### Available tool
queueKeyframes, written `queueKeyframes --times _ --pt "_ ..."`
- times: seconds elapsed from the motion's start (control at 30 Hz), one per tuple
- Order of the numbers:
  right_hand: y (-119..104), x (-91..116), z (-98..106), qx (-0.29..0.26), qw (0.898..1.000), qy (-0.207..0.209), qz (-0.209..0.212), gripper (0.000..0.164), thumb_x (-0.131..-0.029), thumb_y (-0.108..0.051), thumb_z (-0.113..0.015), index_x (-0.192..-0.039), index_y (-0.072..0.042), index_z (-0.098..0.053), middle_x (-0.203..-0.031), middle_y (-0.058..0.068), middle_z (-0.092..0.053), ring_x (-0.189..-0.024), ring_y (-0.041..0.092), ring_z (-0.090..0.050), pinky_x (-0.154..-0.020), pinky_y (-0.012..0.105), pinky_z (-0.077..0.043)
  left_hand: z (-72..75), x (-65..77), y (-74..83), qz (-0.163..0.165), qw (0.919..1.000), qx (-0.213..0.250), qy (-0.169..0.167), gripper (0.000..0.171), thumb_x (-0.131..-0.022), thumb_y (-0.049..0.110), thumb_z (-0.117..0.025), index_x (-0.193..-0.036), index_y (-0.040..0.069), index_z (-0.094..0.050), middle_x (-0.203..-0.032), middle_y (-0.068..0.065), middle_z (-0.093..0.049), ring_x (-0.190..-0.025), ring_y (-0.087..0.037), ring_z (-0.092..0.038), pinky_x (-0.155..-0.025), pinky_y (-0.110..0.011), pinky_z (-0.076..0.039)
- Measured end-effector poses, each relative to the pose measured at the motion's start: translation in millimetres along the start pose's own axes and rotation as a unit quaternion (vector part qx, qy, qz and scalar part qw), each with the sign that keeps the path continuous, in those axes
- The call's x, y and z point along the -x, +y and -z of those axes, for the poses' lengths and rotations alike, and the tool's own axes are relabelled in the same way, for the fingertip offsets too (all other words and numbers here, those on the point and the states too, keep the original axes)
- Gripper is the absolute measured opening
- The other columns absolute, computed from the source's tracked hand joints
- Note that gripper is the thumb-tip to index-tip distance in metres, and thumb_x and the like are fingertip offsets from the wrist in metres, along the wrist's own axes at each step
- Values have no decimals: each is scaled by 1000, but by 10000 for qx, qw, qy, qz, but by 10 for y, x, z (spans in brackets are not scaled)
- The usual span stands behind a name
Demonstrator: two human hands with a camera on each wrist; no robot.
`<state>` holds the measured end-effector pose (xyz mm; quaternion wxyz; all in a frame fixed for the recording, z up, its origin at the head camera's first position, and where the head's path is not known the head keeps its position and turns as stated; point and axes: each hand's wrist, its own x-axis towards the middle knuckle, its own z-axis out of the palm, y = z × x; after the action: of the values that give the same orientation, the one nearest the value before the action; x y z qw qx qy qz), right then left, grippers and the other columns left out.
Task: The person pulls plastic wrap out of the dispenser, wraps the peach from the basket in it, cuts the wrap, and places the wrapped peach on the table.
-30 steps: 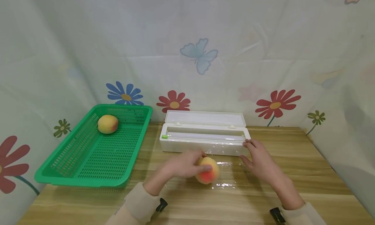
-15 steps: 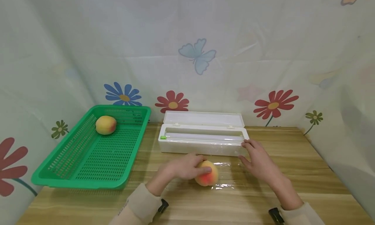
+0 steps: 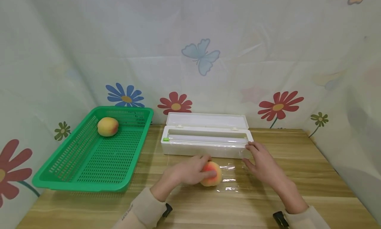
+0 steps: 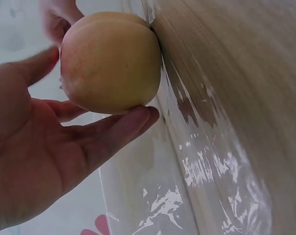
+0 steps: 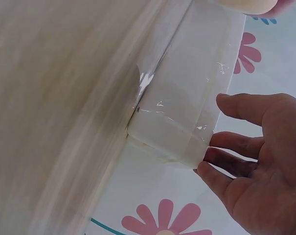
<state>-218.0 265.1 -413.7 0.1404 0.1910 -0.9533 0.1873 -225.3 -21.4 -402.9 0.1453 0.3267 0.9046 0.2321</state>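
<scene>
A yellow peach with a red blush [image 3: 213,176] sits on clear plastic wrap [image 3: 230,181] spread over the table before a long white box. My left hand [image 3: 189,171] grips this peach from the left, thumb on the near side and fingers round the far side. In the left wrist view the peach [image 4: 113,63] shows its pale side, close above the glossy wrap. The white cling film box [image 3: 205,149] has its lid up and a roll inside. My right hand [image 3: 265,164] touches the box's right front corner with its fingertips, as the right wrist view also shows.
To the left stands a green plastic basket [image 3: 131,176] with a second peach [image 3: 107,126] in its far left corner. A small green slider [image 3: 166,139] sits on the box's left front edge. Behind the wooden table hangs a flowered curtain [image 3: 232,83].
The peach has turned a little in my left hand, its red patch shifting up and toward the thumb. My right hand stays at the box corner. The head view has shifted slightly.
</scene>
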Motion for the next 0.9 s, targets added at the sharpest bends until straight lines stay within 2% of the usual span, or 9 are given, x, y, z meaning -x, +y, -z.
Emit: queueKeyframes --times 0.13,0.2,0.33,0.47,0.6,0.67,0.73,0.8,0.9 --pt "-7 7 3 -5 10000 8 -15 50 -86 -5 -82 -125 17 -59 -131 35 -54 -123 52 -49 -101 64 -44 4 25 5 174 9997 -186 -50 70 -92 57 -70 -139 8 -52 -117 -1 -51 -96 -13 -56 -87 -30 -51" --pt "-8 10 4 2 10000 22 14 50 -86 -5 -82 -125 17 -59 -131 35 -54 -124 52 -49 -101 64 -43 2 19 -9 103 9996 -278 -39 73 -90 57 -73 -139 7 -54 -120 -2 -53 -100 -13 -57 -90 -30 -51" --pt "-5 15 8 36 9999 65 109 50 -86 -4 -82 -124 18 -59 -131 36 -54 -123 53 -50 -102 64 -43 2 -9 -41 -104 9996 -267 -3 72 -92 50 -75 -143 4 -52 -123 -2 -58 -106 -12 -56 -96 -29 -49" --pt "-10 23 11 -8 9998 121 178 54 -87 -6 -81 -128 18 -56 -132 37 -53 -124 54 -49 -101 65 -42 22 -13 -43 -161 9999 -23 -18 71 -93 43 -76 -145 5 -49 -124 0 -61 -107 -11 -57 -98 -29 -48" --pt "-66 27 22 -126 9996 205 130 59 -87 -5 -81 -132 16 -51 -134 36 -50 -123 53 -48 -99 66 -44 43 18 -27 -211 9997 -140 -52 67 -93 44 -76 -143 8 -51 -127 0 -59 -109 -12 -56 -97 -29 -48" --pt "-128 31 37 -158 9997 178 90 51 -86 -4 -82 -126 12 -55 -127 31 -54 -119 49 -51 -97 63 -46 47 32 -23 -238 9993 -264 -60 68 -93 46 -75 -144 8 -51 -130 -2 -57 -111 -13 -55 -97 -30 -48" --pt "-209 44 55 -153 9998 11 149 37 -85 -6 -84 -113 5 -62 -114 21 -61 -108 41 -58 -91 56 -51 50 46 -20 -226 9991 -364 -60 71 -93 48 -75 -146 10 -49 -135 -3 -54 -114 -14 -54 -98 -30 -48" --pt "-293 65 65 -200 9988 -378 257 23 -85 -8 -84 -96 -5 -64 -96 7 -63 -93 29 -61 -81 47 -54 52 54 -16 -246 9990 -380 -54 72 -93 47 -75 -149 11 -48 -139 -5 -51 -116 -15 -54 -99 -31 -48" --pt "-401 104 51 -308 9919 -1147 451 25 -84 -12 -83 -78 -18 -60 -75 -9 -57 -71 12 -55 -65 33 -50 58 67 -15 -337 9991 -268 -17 74 -92 43 -78 -151 11 -47 -143 -5 -49 -117 -14 -53 -100 -31 -47"
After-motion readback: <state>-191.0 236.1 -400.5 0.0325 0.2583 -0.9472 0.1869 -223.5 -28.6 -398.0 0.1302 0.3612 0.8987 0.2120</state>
